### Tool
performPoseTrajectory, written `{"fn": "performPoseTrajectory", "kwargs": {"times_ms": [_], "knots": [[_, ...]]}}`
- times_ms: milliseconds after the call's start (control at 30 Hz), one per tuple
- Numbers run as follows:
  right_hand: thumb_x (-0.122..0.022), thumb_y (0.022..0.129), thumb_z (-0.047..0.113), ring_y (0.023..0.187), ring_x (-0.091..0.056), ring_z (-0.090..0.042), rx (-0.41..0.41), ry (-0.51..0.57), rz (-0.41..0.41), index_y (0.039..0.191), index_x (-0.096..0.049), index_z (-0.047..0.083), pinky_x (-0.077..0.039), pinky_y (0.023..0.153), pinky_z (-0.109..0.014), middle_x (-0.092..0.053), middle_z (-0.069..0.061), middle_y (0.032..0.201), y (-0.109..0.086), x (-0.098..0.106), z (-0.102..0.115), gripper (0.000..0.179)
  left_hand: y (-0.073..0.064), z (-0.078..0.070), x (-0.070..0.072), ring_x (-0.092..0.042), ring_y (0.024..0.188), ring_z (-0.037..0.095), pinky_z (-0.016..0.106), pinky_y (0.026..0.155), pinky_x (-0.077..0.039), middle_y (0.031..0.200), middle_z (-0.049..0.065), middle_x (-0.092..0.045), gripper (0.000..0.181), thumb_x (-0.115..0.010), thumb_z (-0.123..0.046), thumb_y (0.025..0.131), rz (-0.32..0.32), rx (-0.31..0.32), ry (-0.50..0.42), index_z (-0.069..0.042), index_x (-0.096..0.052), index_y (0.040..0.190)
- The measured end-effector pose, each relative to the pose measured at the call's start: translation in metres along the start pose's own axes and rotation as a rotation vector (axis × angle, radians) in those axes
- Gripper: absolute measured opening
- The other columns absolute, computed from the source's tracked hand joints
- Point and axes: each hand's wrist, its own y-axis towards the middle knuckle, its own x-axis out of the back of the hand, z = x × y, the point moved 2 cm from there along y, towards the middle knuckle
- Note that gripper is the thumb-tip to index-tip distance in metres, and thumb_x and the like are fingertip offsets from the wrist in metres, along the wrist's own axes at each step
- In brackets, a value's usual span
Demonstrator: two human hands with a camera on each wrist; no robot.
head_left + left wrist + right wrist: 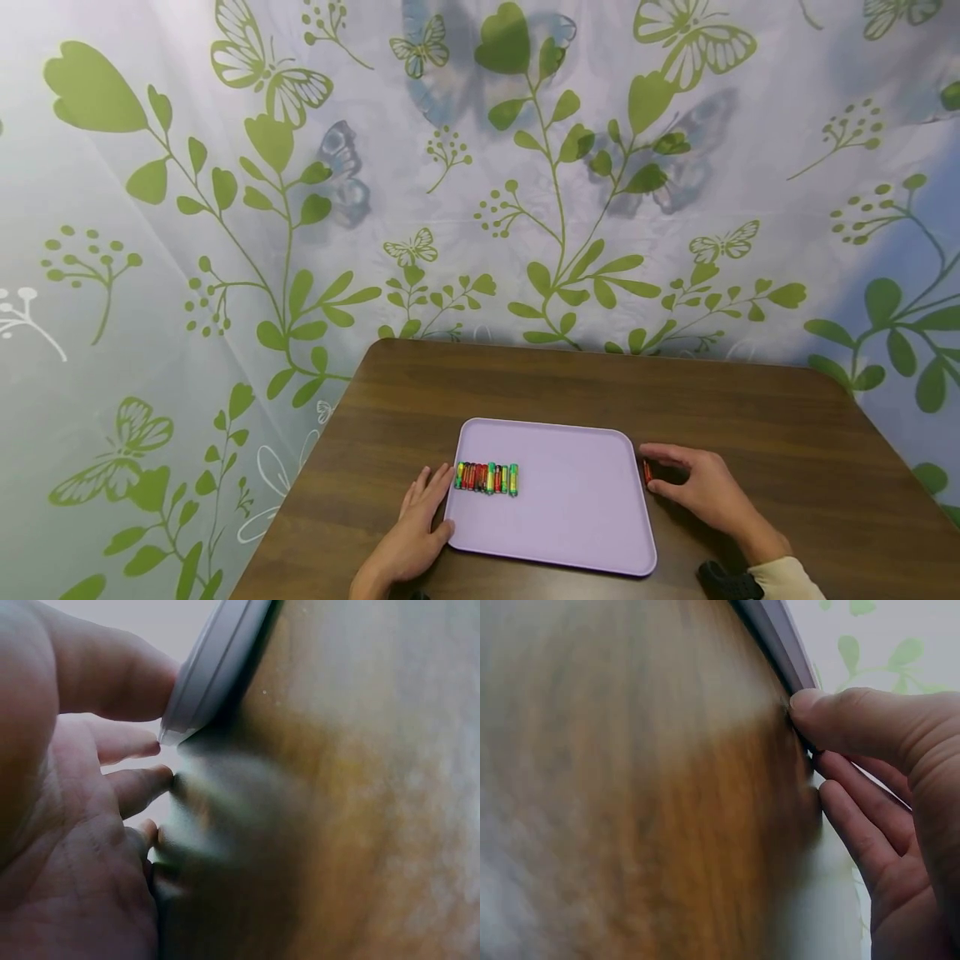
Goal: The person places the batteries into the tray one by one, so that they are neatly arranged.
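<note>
A lilac tray (566,500) lies on the brown wooden table. Near its left edge, a row of several red, green and yellow batteries (491,478) stands side by side. My left hand (412,529) rests at the tray's left edge with fingers extended; in the left wrist view the thumb (120,675) touches the tray rim (214,667). Just outside the right edge is a single red and black battery (648,473), with the thumb and forefinger of my right hand (705,492) at its two ends. In the right wrist view the battery is mostly hidden.
The table (585,379) extends behind the tray and to both sides. A curtain (450,192) with green leaves and butterflies hangs right behind the table's far edge. A dark wristband (729,581) is on the right wrist.
</note>
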Motion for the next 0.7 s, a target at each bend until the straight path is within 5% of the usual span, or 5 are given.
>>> {"fn": "performPoseTrajectory", "kwargs": {"times_ms": [367,700], "knots": [[-0.097,0.081,0.013,0.104,-0.081,-0.014,-0.007,0.065,-0.035,0.129,-0.081,0.014,-0.059,0.089,-0.012,-0.084,-0.002,0.119,0.001,-0.001,0.011,0.05,-0.001,0.0,0.0,0.001,0.166,0.059,0.078,0.128,0.006,0.178,0.029,-0.025,0.077,-0.063,-0.001,0.099,-0.003,-0.007,0.006,0.001,-0.033,0.17],[-0.098,0.079,0.009,0.108,-0.081,-0.018,0.09,0.108,-0.053,0.125,-0.083,0.014,-0.064,0.092,-0.024,-0.084,0.0,0.119,0.021,-0.025,0.06,0.049,-0.001,0.0,0.0,0.002,0.167,0.058,0.077,0.129,0.007,0.179,0.027,-0.024,0.077,-0.063,-0.001,0.1,-0.001,-0.004,-0.004,0.0,-0.032,0.171]]}}
